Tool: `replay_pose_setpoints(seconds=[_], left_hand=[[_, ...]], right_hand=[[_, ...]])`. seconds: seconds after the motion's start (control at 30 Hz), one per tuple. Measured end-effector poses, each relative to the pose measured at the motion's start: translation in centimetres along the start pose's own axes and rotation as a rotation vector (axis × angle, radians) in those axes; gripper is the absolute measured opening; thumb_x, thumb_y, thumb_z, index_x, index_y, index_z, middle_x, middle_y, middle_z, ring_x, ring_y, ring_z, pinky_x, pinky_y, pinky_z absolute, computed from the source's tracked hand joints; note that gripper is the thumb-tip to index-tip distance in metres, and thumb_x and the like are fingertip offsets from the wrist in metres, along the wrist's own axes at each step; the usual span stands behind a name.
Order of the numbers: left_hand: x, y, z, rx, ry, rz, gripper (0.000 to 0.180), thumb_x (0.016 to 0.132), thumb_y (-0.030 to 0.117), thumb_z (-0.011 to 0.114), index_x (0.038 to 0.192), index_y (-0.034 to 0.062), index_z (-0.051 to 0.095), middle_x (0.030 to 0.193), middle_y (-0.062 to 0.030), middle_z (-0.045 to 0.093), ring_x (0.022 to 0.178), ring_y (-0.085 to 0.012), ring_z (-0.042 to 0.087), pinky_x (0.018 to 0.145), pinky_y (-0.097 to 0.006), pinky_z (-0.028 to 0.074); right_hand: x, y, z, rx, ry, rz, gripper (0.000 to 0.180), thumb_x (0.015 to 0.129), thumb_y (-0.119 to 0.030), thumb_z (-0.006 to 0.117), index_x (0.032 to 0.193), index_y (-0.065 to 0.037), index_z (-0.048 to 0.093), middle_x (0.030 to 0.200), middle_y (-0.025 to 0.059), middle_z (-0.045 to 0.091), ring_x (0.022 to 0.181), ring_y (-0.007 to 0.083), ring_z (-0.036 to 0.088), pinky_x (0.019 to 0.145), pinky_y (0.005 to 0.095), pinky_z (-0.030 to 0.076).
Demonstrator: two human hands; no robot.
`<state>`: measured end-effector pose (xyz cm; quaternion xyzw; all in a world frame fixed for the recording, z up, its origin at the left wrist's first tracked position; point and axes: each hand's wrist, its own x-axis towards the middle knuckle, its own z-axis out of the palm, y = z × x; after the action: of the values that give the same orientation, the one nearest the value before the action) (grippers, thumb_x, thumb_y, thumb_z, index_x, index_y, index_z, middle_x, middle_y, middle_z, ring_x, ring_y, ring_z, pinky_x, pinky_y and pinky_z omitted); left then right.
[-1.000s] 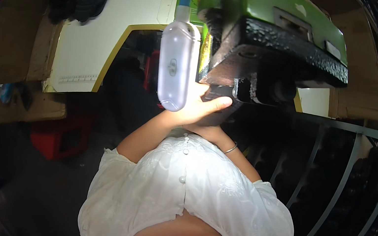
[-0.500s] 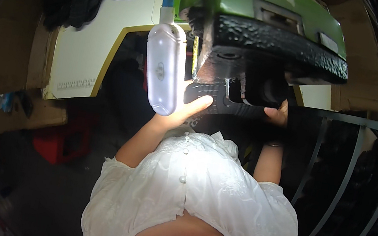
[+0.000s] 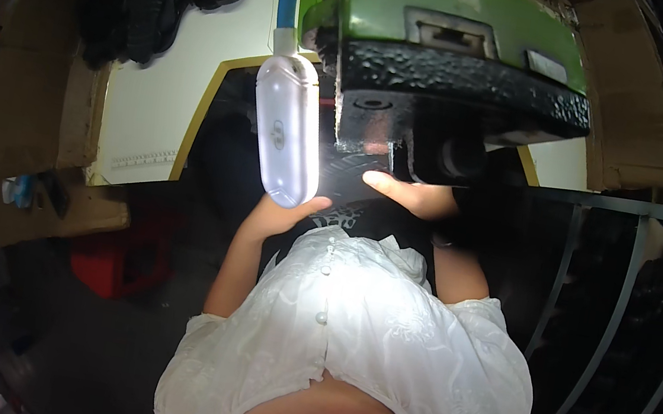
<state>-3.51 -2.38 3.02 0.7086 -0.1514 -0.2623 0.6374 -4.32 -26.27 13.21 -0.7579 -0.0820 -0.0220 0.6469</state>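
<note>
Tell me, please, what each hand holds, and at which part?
The left hand grips the lower end of the white oblong lamp. The right hand rests on the dark panel under the green machine; a grip cannot be told.

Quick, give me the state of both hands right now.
Left hand: raised under the lit white lamp, fingers touching its lower end; grip cannot be told.
Right hand: open, flat against the black underside of the green machine, holding nothing.

White embroidered short-sleeved buttoned blouse (image 3: 380,338)
</note>
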Motion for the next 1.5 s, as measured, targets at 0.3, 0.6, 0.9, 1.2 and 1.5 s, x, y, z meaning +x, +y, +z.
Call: replay_pose_setpoints(seconds=[0.3, 0.6, 0.9, 1.2, 1.5], left_hand=[[3.9, 6.8, 5.9, -0.312, 0.092, 0.151, 0.038, 0.075, 0.010, 0.073, 0.107, -0.0012, 0.056, 0.097, -0.0079, 0.062, 0.084, -0.0142, 0.059, 0.077, -0.027, 0.048], [3.4, 6.1, 9.0, -1.012, 0.213, 0.107, 0.033, 0.081, 0.002, 0.065, 0.112, -0.0015, 0.053, 0.100, -0.0077, 0.061, 0.091, -0.0139, 0.057, 0.085, -0.027, 0.045], [2.0, 7.4, 5.1, -0.427, 0.360, 0.117, 0.032, 0.073, 0.000, 0.069, 0.102, 0.0006, 0.056, 0.091, -0.0059, 0.062, 0.079, -0.0124, 0.059, 0.074, -0.026, 0.048], [0.0, 1.3, -2.7, -0.397, 0.394, 0.206, 0.035, 0.068, -0.006, 0.070, 0.102, -0.0028, 0.059, 0.091, -0.0056, 0.065, 0.080, -0.0106, 0.061, 0.075, -0.025, 0.049], [1.2, 0.3, 2.5, -0.002, -0.212, -0.202, 0.033, 0.072, 0.013, 0.074, 0.100, -0.0002, 0.062, 0.093, -0.0064, 0.064, 0.085, -0.0120, 0.059, 0.071, -0.026, 0.048]], right_hand=[[-0.4, 2.1, 1.1, 0.194, 0.062, 0.019, 0.041, 0.072, -0.009, 0.074, 0.107, 0.001, 0.056, 0.105, 0.0066, 0.059, 0.094, 0.0137, 0.056, 0.088, 0.0279, 0.043], [-4.6, 4.7, -8.0, -0.089, -0.231, 0.269, 0.023, 0.067, -0.011, 0.077, 0.079, 0.002, 0.063, 0.073, 0.0003, 0.061, 0.066, 0.0071, 0.054, 0.061, 0.0218, 0.043], [-1.5, 0.9, -6.2, 0.197, 0.226, 0.002, 0.028, 0.069, -0.005, 0.073, 0.093, 0.002, 0.061, 0.083, 0.0048, 0.064, 0.075, 0.0098, 0.060, 0.070, 0.0231, 0.048], [-0.1, -0.1, 1.1, 0.046, 0.028, -0.091, 0.047, 0.069, -0.002, 0.075, 0.111, 0.001, 0.054, 0.103, 0.0060, 0.061, 0.092, 0.0107, 0.057, 0.083, 0.0265, 0.047], [0.9, -0.3, 1.8, -0.029, -0.050, 0.008, 0.045, 0.061, -0.009, 0.082, 0.101, -0.002, 0.061, 0.097, 0.0047, 0.063, 0.089, 0.0132, 0.059, 0.082, 0.0289, 0.049]])
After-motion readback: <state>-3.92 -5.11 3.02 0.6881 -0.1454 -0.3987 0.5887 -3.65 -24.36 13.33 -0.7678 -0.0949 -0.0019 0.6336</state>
